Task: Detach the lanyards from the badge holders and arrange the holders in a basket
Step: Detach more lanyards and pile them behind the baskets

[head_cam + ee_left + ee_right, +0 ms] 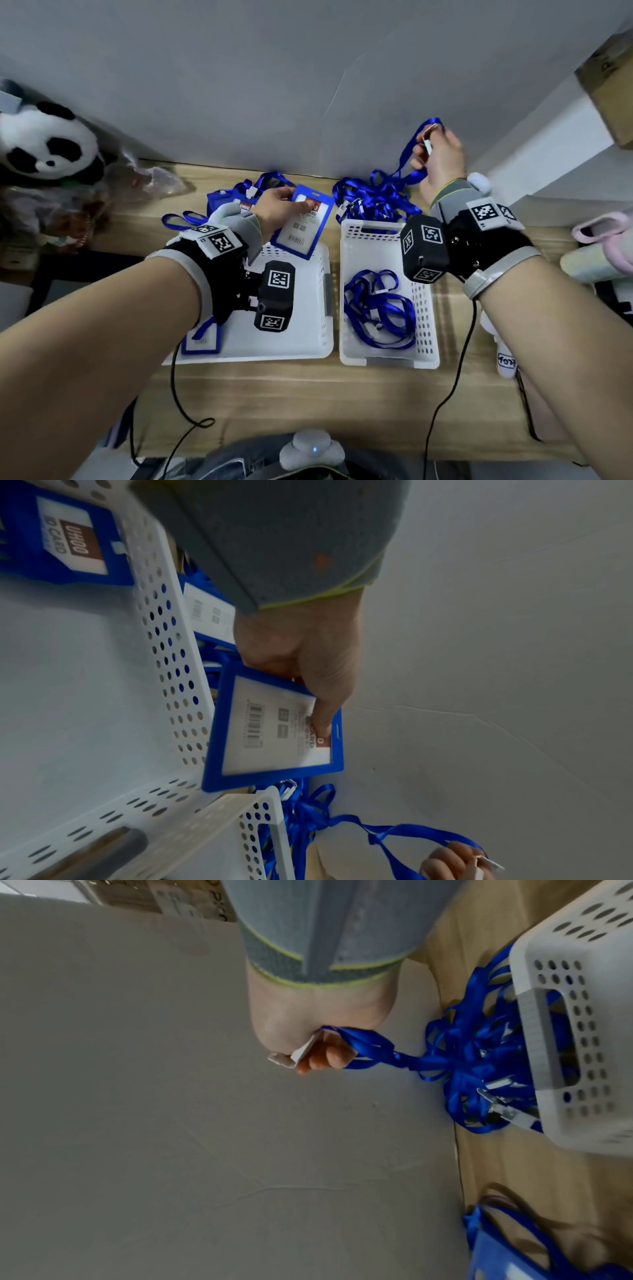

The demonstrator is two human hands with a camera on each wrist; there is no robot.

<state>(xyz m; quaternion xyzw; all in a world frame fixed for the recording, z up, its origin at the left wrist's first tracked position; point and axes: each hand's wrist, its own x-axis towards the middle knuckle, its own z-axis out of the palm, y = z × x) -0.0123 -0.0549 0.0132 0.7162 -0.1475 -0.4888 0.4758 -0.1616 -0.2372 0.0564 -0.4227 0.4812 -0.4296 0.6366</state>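
Head view shows your left hand [274, 210] pinching the stiff, light badge holder [303, 222] by its top edge at the left basket's [308, 346] twelve o'clock rim, while your right hand [440, 157] grasps the limp lanyard [407, 150] by its clip.

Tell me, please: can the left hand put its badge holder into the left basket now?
Probably yes. The left hand holds the badge holder just over the left basket far rim, with bare floor below.
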